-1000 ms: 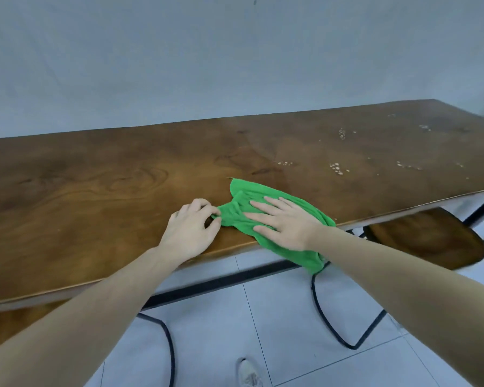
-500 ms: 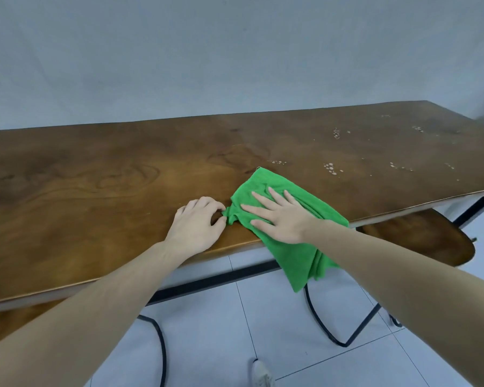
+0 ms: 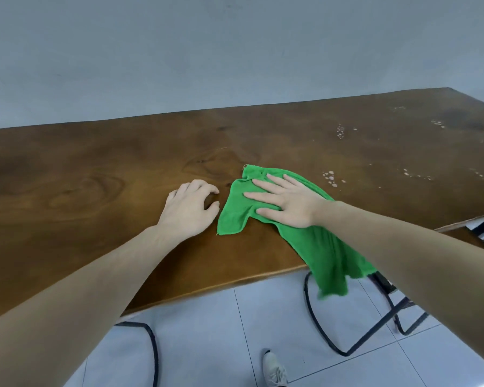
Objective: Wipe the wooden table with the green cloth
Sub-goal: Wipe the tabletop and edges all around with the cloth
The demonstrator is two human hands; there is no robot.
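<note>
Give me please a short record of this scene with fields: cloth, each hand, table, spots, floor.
cloth: green cloth spread on the table, one end hanging over the near edge
right hand: flat on the cloth, fingers straight
left hand: rests on bare wood beside the cloth, fingers curled, holding nothing
table: wooden table, long, brown
spots: pale droplets right of the cloth
floor: light tiles, a shoe

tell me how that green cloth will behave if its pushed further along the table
Probably floppy: the green cloth is creased and its near end droops over the wooden table's edge. It likely slides easily while the right hand presses flat on it, though loose corners may bunch or fold. It looks thin, so probably light.
</note>
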